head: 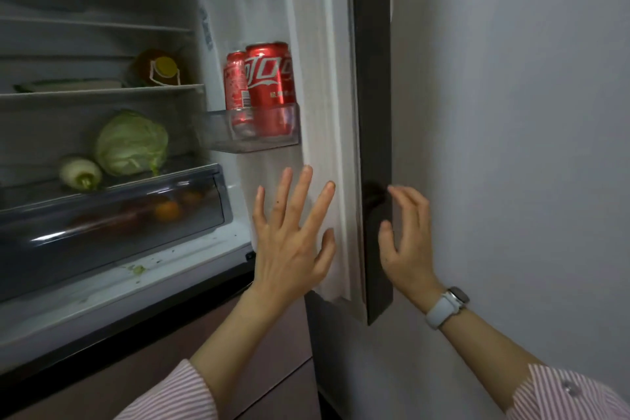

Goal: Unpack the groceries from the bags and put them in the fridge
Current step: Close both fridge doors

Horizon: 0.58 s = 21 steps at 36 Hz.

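The fridge stands open, and its door is seen edge-on in the middle of the view. Two red cola cans stand in the clear door bin. A green cabbage and a white radish lie on the shelf above the clear crisper drawer, which holds orange and red produce. A yellow-capped bottle lies on the shelf above. My left hand is spread flat beside the door's white inner edge. My right hand hovers at the door's dark outer face, fingers apart, holding nothing.
A pale wall rises close behind the open door on the right. Green leaf scraps lie on the fridge's bottom ledge. A pinkish drawer front lies below the fridge compartment. I wear a white wristwatch on my right wrist.
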Available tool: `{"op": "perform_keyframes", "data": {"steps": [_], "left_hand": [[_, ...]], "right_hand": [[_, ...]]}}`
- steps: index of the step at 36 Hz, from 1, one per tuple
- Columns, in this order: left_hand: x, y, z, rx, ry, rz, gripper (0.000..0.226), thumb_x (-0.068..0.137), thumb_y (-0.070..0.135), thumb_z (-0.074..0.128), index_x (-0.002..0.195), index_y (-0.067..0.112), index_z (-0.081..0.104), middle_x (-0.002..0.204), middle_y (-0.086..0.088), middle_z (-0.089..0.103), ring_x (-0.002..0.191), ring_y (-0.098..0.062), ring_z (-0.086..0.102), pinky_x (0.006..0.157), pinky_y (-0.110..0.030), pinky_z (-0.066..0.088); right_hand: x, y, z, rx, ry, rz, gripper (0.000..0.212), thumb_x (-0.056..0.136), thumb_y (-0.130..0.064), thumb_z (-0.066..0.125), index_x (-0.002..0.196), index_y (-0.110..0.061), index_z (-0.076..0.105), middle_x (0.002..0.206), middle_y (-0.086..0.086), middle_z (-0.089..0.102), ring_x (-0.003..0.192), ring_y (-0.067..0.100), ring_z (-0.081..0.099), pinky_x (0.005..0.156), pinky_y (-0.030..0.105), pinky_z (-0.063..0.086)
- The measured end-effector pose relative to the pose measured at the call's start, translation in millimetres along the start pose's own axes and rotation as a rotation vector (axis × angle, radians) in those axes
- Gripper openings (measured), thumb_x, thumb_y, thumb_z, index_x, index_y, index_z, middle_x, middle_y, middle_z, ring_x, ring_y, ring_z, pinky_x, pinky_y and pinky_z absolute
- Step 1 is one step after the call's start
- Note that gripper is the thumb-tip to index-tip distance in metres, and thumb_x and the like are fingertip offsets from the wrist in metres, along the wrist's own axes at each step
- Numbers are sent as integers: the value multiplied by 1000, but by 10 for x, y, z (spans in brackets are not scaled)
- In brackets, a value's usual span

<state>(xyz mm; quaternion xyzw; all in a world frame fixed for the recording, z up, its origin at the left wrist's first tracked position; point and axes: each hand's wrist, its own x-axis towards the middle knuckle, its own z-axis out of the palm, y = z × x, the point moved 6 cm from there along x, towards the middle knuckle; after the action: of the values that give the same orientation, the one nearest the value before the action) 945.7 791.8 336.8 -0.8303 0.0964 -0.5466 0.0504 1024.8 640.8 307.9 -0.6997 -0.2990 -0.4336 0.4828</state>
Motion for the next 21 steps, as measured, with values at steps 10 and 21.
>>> {"op": "perform_keyframes", "data": {"steps": [10,21], "left_hand": [[-403,-516,-449,-74,-81,-43,60,89,36,42,144,21,23,154,-8,12,144,-27,10,113,-54,17],[-947,-1419,-807,105,-205,-257,66,87,30,43,147,21,18,156,-5,6,145,-24,7,113,-48,19]], "right_hand": [[-257,-617,699,273,-197,-50,57,91,-28,36,144,-14,18,147,5,30,137,16,30,113,33,28],[-489,-1237,1798,170,-577,-337,60,88,-23,40,145,-21,21,155,-3,15,143,13,14,115,21,16]]}}
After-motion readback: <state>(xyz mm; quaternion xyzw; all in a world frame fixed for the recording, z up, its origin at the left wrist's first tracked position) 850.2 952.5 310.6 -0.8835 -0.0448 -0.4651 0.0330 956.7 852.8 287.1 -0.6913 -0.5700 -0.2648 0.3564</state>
